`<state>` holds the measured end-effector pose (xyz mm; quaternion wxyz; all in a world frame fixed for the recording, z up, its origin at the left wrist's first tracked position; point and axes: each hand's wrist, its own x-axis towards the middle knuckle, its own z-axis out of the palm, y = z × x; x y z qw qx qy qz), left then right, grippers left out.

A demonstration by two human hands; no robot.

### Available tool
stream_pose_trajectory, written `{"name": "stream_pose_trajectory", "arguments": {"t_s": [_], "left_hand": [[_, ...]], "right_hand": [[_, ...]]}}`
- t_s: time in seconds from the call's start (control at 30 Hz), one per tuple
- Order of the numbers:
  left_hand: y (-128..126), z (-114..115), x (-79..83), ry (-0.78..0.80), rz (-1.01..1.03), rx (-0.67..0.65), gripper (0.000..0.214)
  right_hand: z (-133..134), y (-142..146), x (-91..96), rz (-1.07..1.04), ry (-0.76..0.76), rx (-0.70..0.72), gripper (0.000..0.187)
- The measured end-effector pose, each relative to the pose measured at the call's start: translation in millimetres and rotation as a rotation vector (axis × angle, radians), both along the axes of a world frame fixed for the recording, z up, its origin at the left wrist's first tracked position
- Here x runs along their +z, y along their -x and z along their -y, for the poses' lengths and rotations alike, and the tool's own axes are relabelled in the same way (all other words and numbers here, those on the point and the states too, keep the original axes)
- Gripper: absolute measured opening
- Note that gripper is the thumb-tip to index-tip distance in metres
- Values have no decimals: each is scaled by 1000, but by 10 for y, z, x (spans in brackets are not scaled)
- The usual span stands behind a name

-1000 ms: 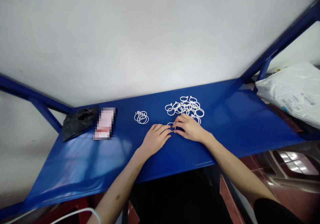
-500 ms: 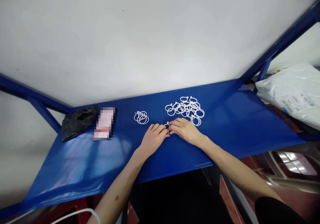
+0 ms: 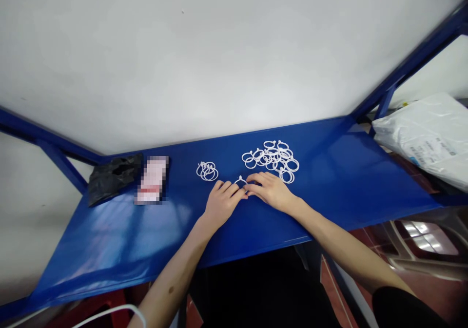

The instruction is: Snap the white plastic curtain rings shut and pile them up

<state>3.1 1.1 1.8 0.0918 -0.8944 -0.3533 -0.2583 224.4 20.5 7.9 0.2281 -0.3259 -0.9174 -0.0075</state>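
My left hand [image 3: 222, 201] and my right hand [image 3: 268, 189] meet fingertip to fingertip on a blue shelf [image 3: 329, 182]. Between them they pinch one small white plastic ring [image 3: 241, 180], mostly hidden by the fingers. Just behind my right hand lies a loose pile of several white rings [image 3: 272, 159]. A smaller bunch of white rings [image 3: 206, 171] lies to the left, behind my left hand.
A black plastic bag [image 3: 111, 178] and a blurred-out flat packet [image 3: 151, 180] lie at the shelf's left. A white plastic mailer [image 3: 427, 133] rests on the neighbouring shelf at right. White wall behind, blue frame struts at both sides, a white cable [image 3: 109, 312] below left.
Both hands have slid a little left and away from me, and the ring between their fingertips moved with them. The piles have not moved.
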Motion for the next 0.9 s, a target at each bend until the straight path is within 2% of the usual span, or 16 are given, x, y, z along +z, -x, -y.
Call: {"name": "stream_pose_trajectory", "arguments": {"t_s": [0.1, 0.2, 0.37, 0.47, 0.57, 0.63, 0.7, 0.83, 0.9], "left_hand": [[46, -5, 10, 15, 27, -60, 11], [21, 7, 37, -22, 24, -66, 10], [-78, 27, 91, -120, -8, -4, 19], [-100, 25, 95, -155, -15, 36, 17], [-62, -2, 67, -169, -11, 55, 13], [8, -41, 35, -165, 2, 98, 11], [106, -93, 1, -137, 23, 196, 12], [294, -189, -64, -60, 6, 481, 18], [339, -208, -87, -31, -34, 575, 20]], "right_hand": [[4, 18, -11, 31, 15, 15, 27], [-6, 26, -33, 73, 12, 26, 30], [-10, 37, -52, 98, -48, -29, 32], [1, 52, -51, 96, -57, -70, 34], [3, 44, -26, 38, -66, -84, 28], [-15, -1, 13, -15, -61, -99, 31], [-59, -98, 59, -66, -43, -176, 34], [-198, -435, 87, -154, -20, -502, 30], [-257, -598, 47, -144, -20, -618, 36]]}}
